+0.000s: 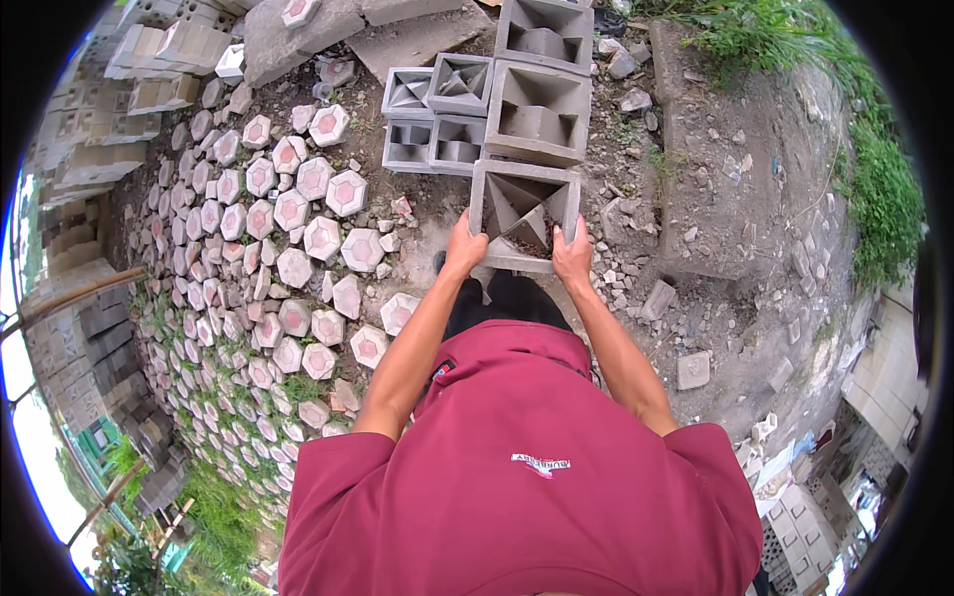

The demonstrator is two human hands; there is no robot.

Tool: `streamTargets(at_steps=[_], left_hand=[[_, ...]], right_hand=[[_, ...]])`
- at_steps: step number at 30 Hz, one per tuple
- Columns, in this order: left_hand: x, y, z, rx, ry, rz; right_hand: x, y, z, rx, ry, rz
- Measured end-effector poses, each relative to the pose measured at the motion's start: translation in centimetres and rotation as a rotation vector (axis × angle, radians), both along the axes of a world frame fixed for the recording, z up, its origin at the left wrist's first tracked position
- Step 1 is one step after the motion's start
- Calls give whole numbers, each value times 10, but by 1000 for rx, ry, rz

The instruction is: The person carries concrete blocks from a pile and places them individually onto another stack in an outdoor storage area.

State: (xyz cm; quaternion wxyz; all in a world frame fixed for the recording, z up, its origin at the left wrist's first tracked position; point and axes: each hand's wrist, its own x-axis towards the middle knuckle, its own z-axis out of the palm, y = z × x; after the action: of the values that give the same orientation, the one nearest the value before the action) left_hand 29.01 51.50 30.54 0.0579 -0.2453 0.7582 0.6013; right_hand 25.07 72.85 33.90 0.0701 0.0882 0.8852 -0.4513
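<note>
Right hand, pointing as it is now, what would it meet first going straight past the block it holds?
Past the held block, the right hand would likely meet the next large block, though the gap and height are unclear.

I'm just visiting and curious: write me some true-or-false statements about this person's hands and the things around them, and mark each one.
1. The left hand and right hand hold one hollow concrete block. True.
2. The shirt is green. False: the shirt is maroon.
3. Four smaller grey blocks stand left of two larger blocks. True.
4. Most hexagonal pavers lie to the person's right. False: the hexagonal pavers lie to the left.
5. Both hands are gloved. False: both are bare.
</note>
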Motion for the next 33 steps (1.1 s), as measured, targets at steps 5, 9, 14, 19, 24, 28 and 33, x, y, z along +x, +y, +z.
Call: streamTargets(at_steps=[5,9,14,19,24,28,33], left_hand=[[62,-20,57,80,-77,137],[82,-54,122,106,-1,281],[116,-112,130,128,102,444],[163,-159,134,139,188,665],[210,-192,145,-92,155,894],[242,-207,163,-197,62,1042],[278,-231,169,-209,-99,1173]], right_hand=[[32,-25,39,-72,75,95],[36,-70,76,-132,68,241],[29,-146,97,-197,33,412],[36,-226,119,-219,47,643],[55,-296,122,-231,144,879],[73,-349,127,-172,85,1041],[91,-419,130,-163,106,1278]])
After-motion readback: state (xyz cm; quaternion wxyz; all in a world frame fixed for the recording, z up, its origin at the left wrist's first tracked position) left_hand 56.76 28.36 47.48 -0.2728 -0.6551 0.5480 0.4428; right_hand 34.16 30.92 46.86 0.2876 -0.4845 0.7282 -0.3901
